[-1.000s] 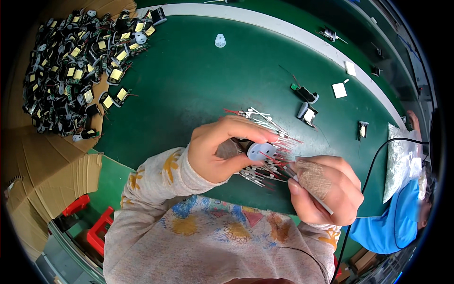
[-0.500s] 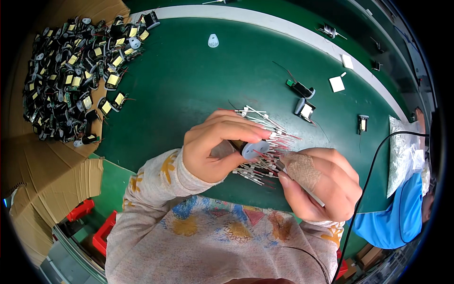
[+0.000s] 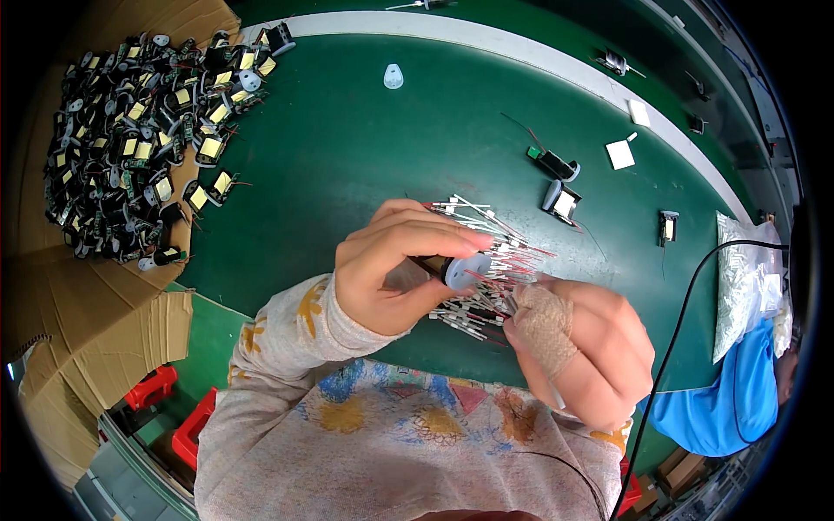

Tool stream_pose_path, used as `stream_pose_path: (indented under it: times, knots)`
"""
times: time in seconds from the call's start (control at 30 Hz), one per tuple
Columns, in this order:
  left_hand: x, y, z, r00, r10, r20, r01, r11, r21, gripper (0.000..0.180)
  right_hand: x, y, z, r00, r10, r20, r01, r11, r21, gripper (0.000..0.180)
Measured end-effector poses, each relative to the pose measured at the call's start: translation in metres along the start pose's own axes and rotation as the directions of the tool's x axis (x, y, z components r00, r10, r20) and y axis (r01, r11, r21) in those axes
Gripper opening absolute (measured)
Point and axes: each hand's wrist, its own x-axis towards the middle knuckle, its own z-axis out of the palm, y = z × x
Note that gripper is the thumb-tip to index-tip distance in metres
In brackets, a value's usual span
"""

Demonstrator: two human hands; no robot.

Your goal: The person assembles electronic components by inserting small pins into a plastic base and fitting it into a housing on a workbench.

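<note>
My left hand [image 3: 387,265] is closed round a small black device whose pale grey oval end cap [image 3: 466,272], with small holes in it, faces right. My right hand [image 3: 582,343], with tan tape [image 3: 546,326] wrapped round a finger, pinches a slim metal tool like tweezers [image 3: 559,401]. Its tip is close to the right of the end cap; whether it touches a wire is too blurred to see. Under and beyond both hands lies a loose heap of thin red and white wires [image 3: 473,213] with small white connectors.
At the left, a cardboard box [image 3: 130,326] holds a big pile of similar black devices [image 3: 122,156]. On the green table [image 3: 313,139] lie a loose grey cap [image 3: 393,76], several devices [image 3: 561,201] and a white square [image 3: 620,154]. A clear bag [image 3: 738,286], blue cloth [image 3: 721,399] and black cable [image 3: 673,343] are at the right.
My right hand has turned, so the tool stands steeper, and has shifted slightly left and down. My left hand stays nearly in place with the device.
</note>
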Motion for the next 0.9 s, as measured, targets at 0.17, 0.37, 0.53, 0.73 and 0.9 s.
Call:
stream_pose_path:
  times: [0.17, 0.37, 0.53, 0.73, 0.9]
  knots:
    - [-0.0012, -0.0002, -0.0005, 1.000, -0.002, -0.012, 0.002, 1.000, -0.011, 0.041, -0.0015, 0.0010, 0.0002, 0.999, -0.036, 0.011, 0.036, 0.999, 0.013, 0.022]
    - [-0.0014, 0.0042, 0.0033, 0.993, -0.079, -0.091, 0.070, 0.993, -0.097, 0.042, -0.0018, 0.0005, 0.0008, 1.000, -0.024, 0.020, 0.024, 0.999, 0.027, 0.020]
    - [-0.0024, 0.0012, -0.0005, 0.999, -0.029, -0.022, 0.028, 0.999, -0.042, 0.042, -0.0007, 0.0010, 0.0018, 1.000, 0.004, 0.015, -0.005, 0.999, 0.047, 0.024]
    - [-0.0031, 0.0002, 0.0006, 0.998, -0.016, -0.060, 0.015, 1.000, -0.019, 0.042, 0.0008, -0.0030, 0.0029, 0.999, -0.033, 0.014, 0.033, 0.999, -0.019, 0.027]
    - [0.0012, 0.0018, -0.0021, 0.999, 0.039, -0.010, -0.039, 0.998, 0.055, 0.042, 0.0025, -0.0028, 0.0046, 0.996, 0.033, 0.087, -0.034, 0.999, 0.011, 0.024]
